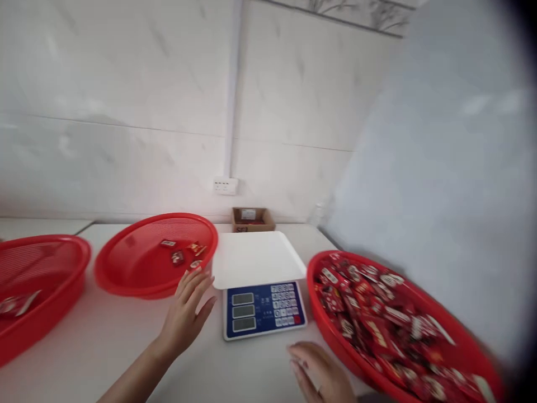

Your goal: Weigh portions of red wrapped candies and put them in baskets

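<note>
Holds left hand point(187, 312) open near red basket point(145, 274), eleven o'clock; curls right hand point(325, 374), too blurred to judge grip, by packet-filled basket point(465, 350), two o'clock; faces scale point(258, 263), twelve o'clock.

We see shiny red plastic in the left basket point(50, 322), the middle basket point(142, 246) and the right basket point(327, 338), with smooth rims; the first two have finely perforated walls. The packets point(377, 330) look like thin, crinkled, glossy film. The scale point(262, 313) seems plastic, with a smooth blue face under a smooth, matt white pan point(258, 260). We find matt brown cardboard in the box point(265, 228), a smooth pale bench point(201, 375), a faintly glossy, marbled wall point(126, 173) and a plastic-looking socket point(225, 186).
</note>
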{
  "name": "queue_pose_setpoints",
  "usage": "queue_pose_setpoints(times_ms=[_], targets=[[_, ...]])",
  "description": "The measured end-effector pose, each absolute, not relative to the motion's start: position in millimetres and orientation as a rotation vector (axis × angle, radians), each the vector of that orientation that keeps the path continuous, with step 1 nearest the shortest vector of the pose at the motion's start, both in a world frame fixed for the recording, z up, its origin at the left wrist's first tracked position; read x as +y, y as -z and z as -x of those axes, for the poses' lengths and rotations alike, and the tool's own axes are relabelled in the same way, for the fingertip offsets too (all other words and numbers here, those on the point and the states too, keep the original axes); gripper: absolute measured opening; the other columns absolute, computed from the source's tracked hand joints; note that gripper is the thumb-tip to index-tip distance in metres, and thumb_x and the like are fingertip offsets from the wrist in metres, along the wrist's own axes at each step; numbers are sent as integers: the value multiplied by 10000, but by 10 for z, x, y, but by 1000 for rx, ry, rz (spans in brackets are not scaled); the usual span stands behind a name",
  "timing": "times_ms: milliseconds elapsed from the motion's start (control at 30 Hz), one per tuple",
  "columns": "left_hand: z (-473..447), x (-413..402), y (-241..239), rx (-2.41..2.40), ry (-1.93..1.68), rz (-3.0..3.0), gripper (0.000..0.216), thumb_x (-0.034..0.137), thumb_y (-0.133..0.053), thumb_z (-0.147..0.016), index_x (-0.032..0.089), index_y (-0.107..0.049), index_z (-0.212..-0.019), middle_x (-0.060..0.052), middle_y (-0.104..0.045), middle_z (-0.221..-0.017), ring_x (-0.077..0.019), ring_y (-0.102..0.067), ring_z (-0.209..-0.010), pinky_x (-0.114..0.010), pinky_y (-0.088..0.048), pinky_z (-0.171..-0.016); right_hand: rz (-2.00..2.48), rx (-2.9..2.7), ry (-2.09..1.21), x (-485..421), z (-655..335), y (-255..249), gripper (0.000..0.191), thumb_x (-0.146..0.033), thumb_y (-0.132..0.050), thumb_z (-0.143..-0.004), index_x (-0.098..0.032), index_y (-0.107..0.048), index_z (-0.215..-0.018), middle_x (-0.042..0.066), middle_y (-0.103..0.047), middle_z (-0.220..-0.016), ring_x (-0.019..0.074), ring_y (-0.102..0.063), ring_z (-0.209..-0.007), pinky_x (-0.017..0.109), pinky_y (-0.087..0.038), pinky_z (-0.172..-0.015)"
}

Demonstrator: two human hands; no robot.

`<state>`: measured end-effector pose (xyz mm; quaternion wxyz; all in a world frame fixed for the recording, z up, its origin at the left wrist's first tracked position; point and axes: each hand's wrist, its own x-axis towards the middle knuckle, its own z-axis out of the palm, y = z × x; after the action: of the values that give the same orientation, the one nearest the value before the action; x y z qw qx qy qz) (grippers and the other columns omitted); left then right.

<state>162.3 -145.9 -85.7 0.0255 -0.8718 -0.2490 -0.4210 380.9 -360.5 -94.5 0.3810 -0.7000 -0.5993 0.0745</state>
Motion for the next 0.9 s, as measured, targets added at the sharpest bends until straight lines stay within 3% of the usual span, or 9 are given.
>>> queue_pose_setpoints(times_ms=[100, 167, 267, 333, 467, 533, 700, 900], targets=[[-1751, -1595, 959, -395, 1472, 2868, 261, 203, -479, -874, 212, -539, -1128, -87, -651, -1005, -206, -599, -989, -323, -483, -856, 2067, -1395, -38, -3746, -4205, 447, 290, -366, -427, -849, -250, -621, -1030, 74, -649, -1076, 202, -584, -1015, 325, -460, -879], [-1792, -1696, 1028, -219, 1475, 3010, 237, 179, -481, -874, 211, -548, -1099, -71, -669, -892, -167, -642, -826, -247, -513, -735, 2263, -1299, -54, -3818, -4487, 287, 352, -379, -423, -844, -233, -579, -1124, 82, -589, -1197, 220, -519, -1128, 370, -409, -954], [-1794, -1822, 1105, -89, 1372, 3206, 202, 178, -470, -882, 212, -563, -1058, -49, -671, -801, -137, -645, -697, -198, -511, -628, 2594, -1252, -258, -3872, -4838, 320, 557, -375, -552, -761, -244, -461, -1295, 90, -390, -1409, 285, -339, -1292, 452, -314, -1023], [-1778, -1854, 1129, -69, 1333, 3285, 181, 186, -470, -883, 221, -578, -1024, -34, -668, -769, -129, -641, -662, -188, -507, -600, 2757, -1237, -314, -3874, -5008, 425, 626, -314, -584, -734, -266, -415, -1335, 98, -311, -1455, 324, -311, -1303, 486, -319, -1000], [-1755, -1789, 1129, -135, 1412, 3348, 169, 202, -462, -890, 221, -589, -999, -34, -672, -782, -129, -646, -672, -179, -508, -600, 2746, -1283, -173, -3864, -5270, 506, 586, -88, -441, -753, -236, -437, -1320, 106, -425, -1384, 264, -474, -1196, 389, -382, -949], [-1752, -1738, 1123, -213, 1468, 3357, 167, 216, -459, -892, 215, -597, -987, -37, -675, -783, -130, -648, -671, -173, -506, -589, 2689, -1207, -128, -3874, -5386, 439, 548, -75, -415, -758, -205, -467, -1288, 97, -487, -1335, 237, -497, -1175, 356, -379, -955], [-1759, -1697, 1126, -342, 1527, 3360, 184, 253, -463, -891, 217, -621, -979, -35, -683, -788, -127, -653, -668, -162, -509, -588, 2538, -981, -114, -3900, -5540, 154, 467, -192, -474, -757, -272, -501, -1217, 8, -591, -1224, 203, -566, -1083, 312, -430, -897], [-1775, -1698, 1153, -367, 1472, 3417, 195, 284, -456, -896, 217, -632, -942, -36, -686, -789, -132, -657, -676, -160, -512, -587, 2462, -870, -32, -3861, -5527, -19, 400, -433, -524, -756, -239, -576, -1102, 50, -602, -1199, 253, -555, -1095, 368, -400, -950]])
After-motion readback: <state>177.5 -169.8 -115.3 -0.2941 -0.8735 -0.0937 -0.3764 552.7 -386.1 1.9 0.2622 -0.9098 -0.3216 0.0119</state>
